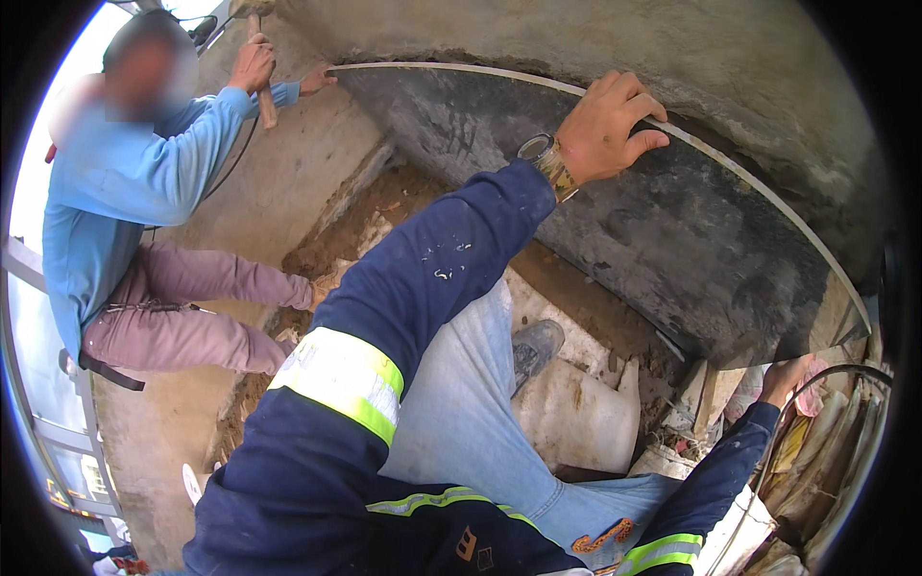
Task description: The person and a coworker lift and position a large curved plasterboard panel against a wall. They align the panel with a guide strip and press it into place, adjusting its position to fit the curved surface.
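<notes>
A large dark grey slab with a thin pale edge stands against the rough wall. My left hand, wearing a wristwatch, is closed over the slab's top edge, with the thumb along that edge. Lower down at the right, my right hand grips the slab's bottom right corner; its fingers are partly hidden. At the left a co-worker in a light blue shirt raises a hammer in one hand. The co-worker's other hand touches the slab's far left end.
Rough cement wall rises behind the slab. Dirt and a dusty white sack lie below, beside my shoe. At the right are stacked sacks, a wooden piece and a black cable. A metal frame stands far left.
</notes>
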Available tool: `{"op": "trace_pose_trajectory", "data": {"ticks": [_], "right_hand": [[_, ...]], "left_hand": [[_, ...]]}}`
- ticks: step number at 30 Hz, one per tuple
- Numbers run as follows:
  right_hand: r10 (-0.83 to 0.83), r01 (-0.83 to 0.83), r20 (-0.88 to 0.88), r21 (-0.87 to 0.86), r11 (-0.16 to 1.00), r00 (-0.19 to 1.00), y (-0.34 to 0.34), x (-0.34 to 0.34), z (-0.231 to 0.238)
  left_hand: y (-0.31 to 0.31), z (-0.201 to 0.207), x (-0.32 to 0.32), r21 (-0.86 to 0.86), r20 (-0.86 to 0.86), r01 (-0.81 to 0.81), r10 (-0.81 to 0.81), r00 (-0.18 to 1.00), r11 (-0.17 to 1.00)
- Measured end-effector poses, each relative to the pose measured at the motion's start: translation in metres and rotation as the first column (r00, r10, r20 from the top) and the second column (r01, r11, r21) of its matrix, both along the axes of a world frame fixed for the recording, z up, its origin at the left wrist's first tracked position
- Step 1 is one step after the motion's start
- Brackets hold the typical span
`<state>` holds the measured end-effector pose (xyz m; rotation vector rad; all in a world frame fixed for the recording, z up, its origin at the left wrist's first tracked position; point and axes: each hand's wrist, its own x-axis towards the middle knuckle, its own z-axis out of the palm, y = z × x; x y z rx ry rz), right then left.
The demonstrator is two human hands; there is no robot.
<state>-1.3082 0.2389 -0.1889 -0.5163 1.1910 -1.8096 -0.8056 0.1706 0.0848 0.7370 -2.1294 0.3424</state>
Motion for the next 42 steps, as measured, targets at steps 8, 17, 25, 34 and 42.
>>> {"op": "trace_pose_trajectory", "data": {"ticks": [8,17,25,34,42], "right_hand": [[0.008,-0.008,0.006,-0.026,1.000,1.000,0.003,0.000,0.000],[0.039,-0.039,0.003,-0.051,0.998,0.999,0.005,0.003,-0.002],[0.051,-0.052,-0.019,-0.080,0.995,0.999,0.009,0.001,0.001],[0.037,-0.043,-0.059,-0.113,0.993,0.998,0.004,0.057,0.049],[0.017,-0.027,-0.076,-0.131,0.991,0.997,0.018,0.060,0.064]], "left_hand": [[0.000,-0.002,-0.003,0.028,0.036,-0.076,0.075,0.997,0.997],[0.002,-0.007,0.005,-0.023,0.053,-0.047,0.048,0.997,0.999],[-0.006,0.001,0.000,-0.057,0.075,-0.022,0.026,0.997,0.998],[0.006,-0.008,0.002,0.037,0.126,-0.184,0.178,0.976,0.982],[0.005,-0.004,-0.005,-0.017,0.146,-0.166,0.167,0.975,0.986]]}}
